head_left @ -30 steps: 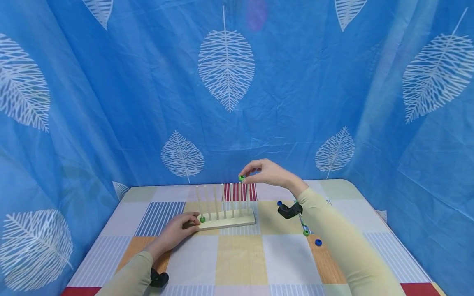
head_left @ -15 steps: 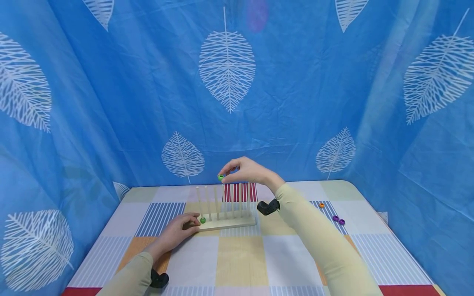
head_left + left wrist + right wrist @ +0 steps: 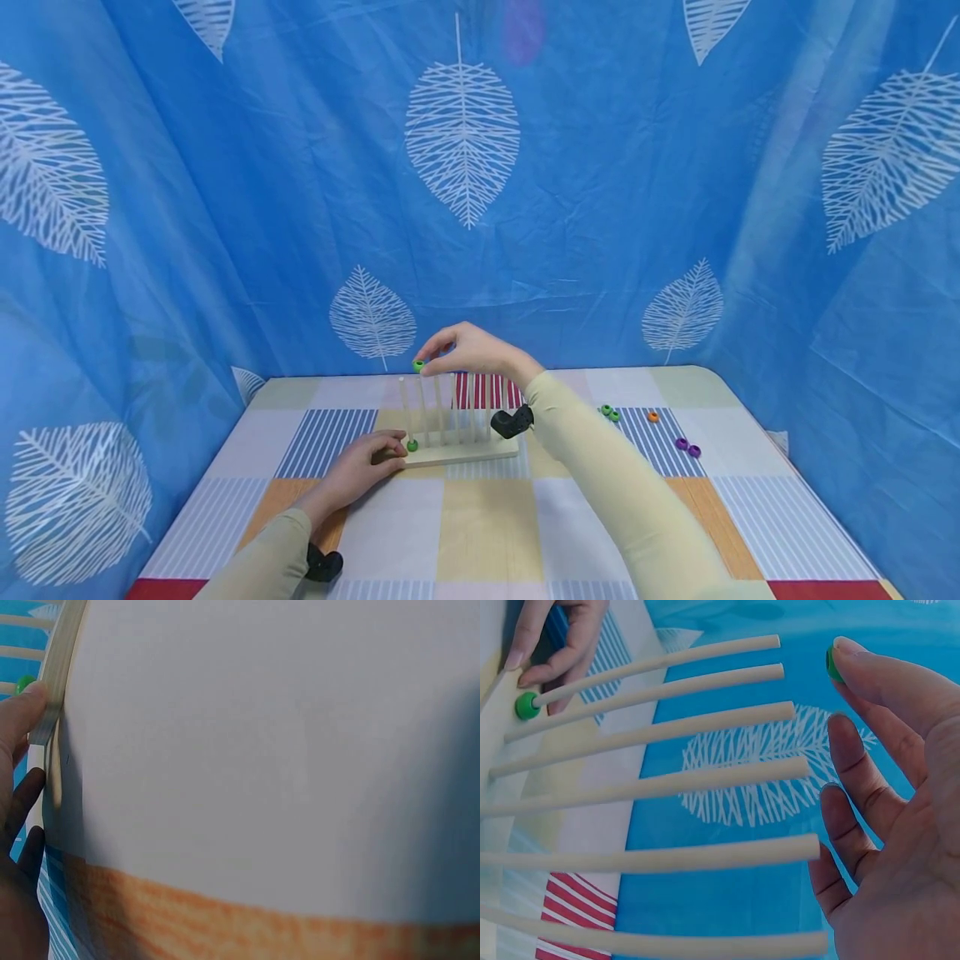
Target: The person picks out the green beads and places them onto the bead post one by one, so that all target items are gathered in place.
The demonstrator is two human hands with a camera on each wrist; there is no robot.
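A wooden peg rack [image 3: 465, 452] with a row of upright pegs stands on the table. My left hand [image 3: 362, 467] grips its left end, thumb on the front edge of the base in the left wrist view. One green bead [image 3: 412, 446] sits at the bottom of the leftmost peg. Between thumb and index finger, my right hand [image 3: 476, 348] pinches another green bead [image 3: 831, 664]. In the head view that bead is right at the top of the second peg from the left; the right wrist view has it beyond the peg tips. My other right fingers are spread and loosely bent.
To the right of the rack lie two green beads [image 3: 611, 412], an orange bead [image 3: 653, 417] and two purple beads [image 3: 687, 447]. A blue leaf-patterned curtain [image 3: 570, 208] hangs behind the patchwork tablecloth [image 3: 487, 525]. My right sleeve [image 3: 622, 483] crosses the table's right side.
My right hand has moved left along the peg tops with the green bead, from the right-hand pegs to the second peg from the left. My left hand has stayed on the rack.
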